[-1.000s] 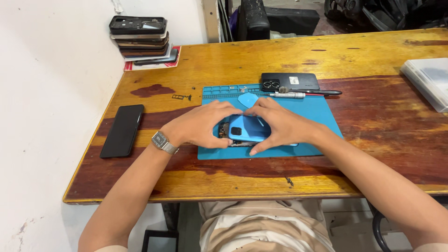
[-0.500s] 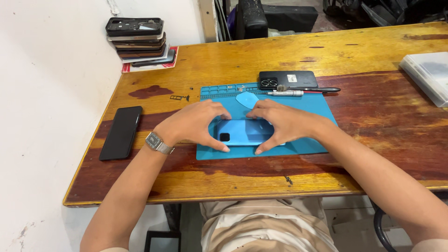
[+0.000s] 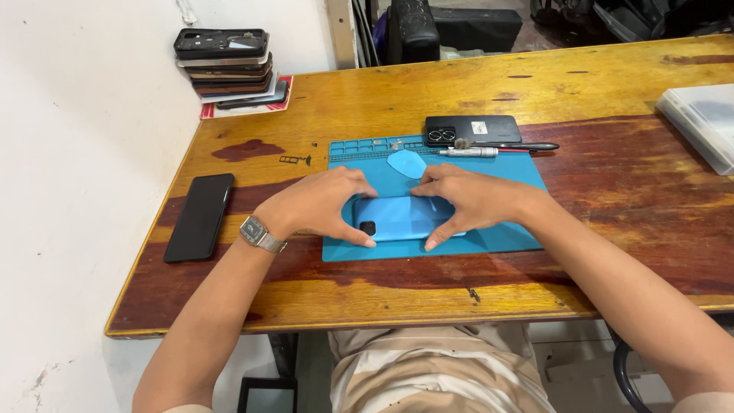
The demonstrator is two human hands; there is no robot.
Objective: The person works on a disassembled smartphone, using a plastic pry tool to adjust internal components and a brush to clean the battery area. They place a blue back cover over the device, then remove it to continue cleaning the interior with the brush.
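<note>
A view from above the person's head looks down at a worn wooden table (image 3: 612, 191) set against a white wall. At the far left corner sits a stack of phone housings (image 3: 228, 65). Nearer, close to the left edge, a black phone (image 3: 199, 216) lies flat, well apart from the work. A left hand (image 3: 317, 208), a metal watch (image 3: 260, 235) on its wrist, curls around the left end of a blue phone (image 3: 401, 217), fingers over the far edge and thumb pressing the near edge beside the camera lens. The phone lies back up on a blue work mat (image 3: 501, 237) in the middle of the table. A right hand (image 3: 468, 200) grips the phone's right end the same way, fingers bent and closed on it. Just behind the hands a blue pick (image 3: 407, 163) rests on the mat, with a second black phone (image 3: 474, 128) and a slim screwdriver (image 3: 489, 150) beyond. A pale plastic box (image 3: 703, 122) sits far right. The step looks like pressing the back cover onto the body; next would call for even pressure along every edge
</note>
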